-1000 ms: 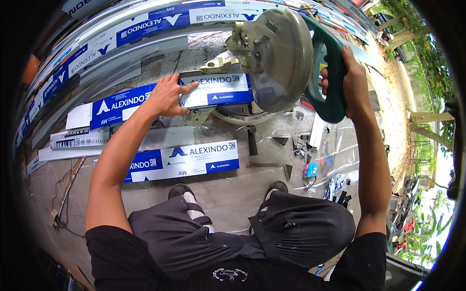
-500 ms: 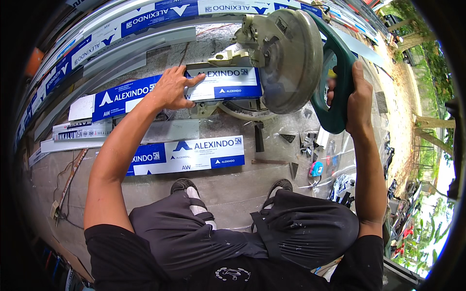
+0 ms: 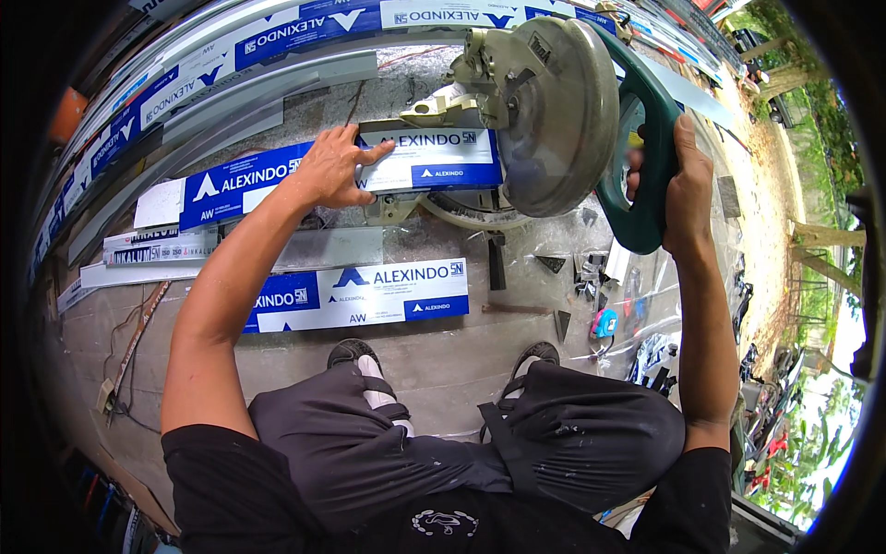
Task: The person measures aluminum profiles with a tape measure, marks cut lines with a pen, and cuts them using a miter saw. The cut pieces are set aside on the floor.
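A miter saw with a rounded, dusty guard stands on the floor ahead of me. My right hand is wrapped round its green loop handle. My left hand grips a long profile covered in blue and white film, thumb at the near edge and the index finger stretched over the top. The profile lies on the saw's base, its right end beside the guard. The guard hides the blade, so I cannot tell whether it touches the profile.
Another film-covered piece lies nearer my feet. Long profiles stretch across the back and left. Dark offcuts and a blue tape measure lie on the floor at right. A cable runs at left.
The whole view has shifted very slightly. Both hands keep their grips, and the saw and the profile show no clear movement.
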The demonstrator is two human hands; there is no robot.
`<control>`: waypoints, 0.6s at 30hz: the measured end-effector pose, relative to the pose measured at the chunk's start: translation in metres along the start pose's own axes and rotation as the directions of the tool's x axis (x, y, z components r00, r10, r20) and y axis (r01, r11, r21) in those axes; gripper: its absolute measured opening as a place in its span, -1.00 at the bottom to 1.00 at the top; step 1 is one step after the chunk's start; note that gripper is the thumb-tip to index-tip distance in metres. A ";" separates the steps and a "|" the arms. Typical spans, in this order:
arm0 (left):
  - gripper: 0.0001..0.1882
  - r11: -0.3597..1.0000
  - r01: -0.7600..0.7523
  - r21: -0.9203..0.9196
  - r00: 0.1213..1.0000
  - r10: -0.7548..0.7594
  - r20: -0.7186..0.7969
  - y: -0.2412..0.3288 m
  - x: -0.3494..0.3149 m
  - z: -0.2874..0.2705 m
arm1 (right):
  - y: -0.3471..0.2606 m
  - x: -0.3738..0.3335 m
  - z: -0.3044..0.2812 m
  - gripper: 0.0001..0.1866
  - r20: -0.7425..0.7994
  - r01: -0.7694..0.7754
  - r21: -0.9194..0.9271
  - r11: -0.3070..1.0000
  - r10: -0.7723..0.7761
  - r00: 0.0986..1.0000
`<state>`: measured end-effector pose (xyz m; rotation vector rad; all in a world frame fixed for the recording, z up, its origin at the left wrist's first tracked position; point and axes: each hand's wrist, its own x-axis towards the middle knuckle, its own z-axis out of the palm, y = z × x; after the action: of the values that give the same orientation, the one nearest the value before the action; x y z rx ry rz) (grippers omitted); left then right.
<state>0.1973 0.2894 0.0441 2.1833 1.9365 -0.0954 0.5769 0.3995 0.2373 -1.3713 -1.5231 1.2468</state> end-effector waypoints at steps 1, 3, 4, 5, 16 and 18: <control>-0.05 1.000 -0.002 0.005 1.000 0.002 -0.001 0.000 0.000 0.000 | 0.001 0.000 0.000 -0.35 0.008 0.004 0.010 1.000 -0.004 1.000; -0.05 1.000 -0.001 0.015 1.000 0.001 0.000 0.001 0.001 0.000 | 0.003 -0.001 0.001 -0.35 0.002 0.019 -0.012 1.000 -0.019 1.000; -0.04 1.000 -0.002 0.005 1.000 0.002 -0.015 0.001 0.001 0.000 | 0.004 -0.001 0.001 -0.35 -0.007 0.020 -0.028 0.999 -0.020 1.000; -0.04 1.000 -0.004 -0.008 1.000 0.004 -0.021 0.001 0.000 0.000 | 0.005 -0.002 0.001 -0.35 0.004 0.030 -0.023 0.999 -0.030 1.000; -0.06 1.000 -0.010 0.025 1.000 0.011 -0.019 -0.001 0.001 0.004 | 0.007 -0.004 0.001 -0.35 0.005 0.043 -0.012 0.999 -0.043 0.999; -0.06 0.999 -0.021 0.039 1.000 0.022 -0.022 -0.002 0.001 0.004 | 0.007 -0.004 0.002 -0.35 0.008 0.033 -0.014 0.999 -0.033 0.999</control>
<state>0.1957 0.2900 0.0392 2.2385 1.9389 -0.1059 0.5782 0.3946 0.2304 -1.3466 -1.5564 1.2239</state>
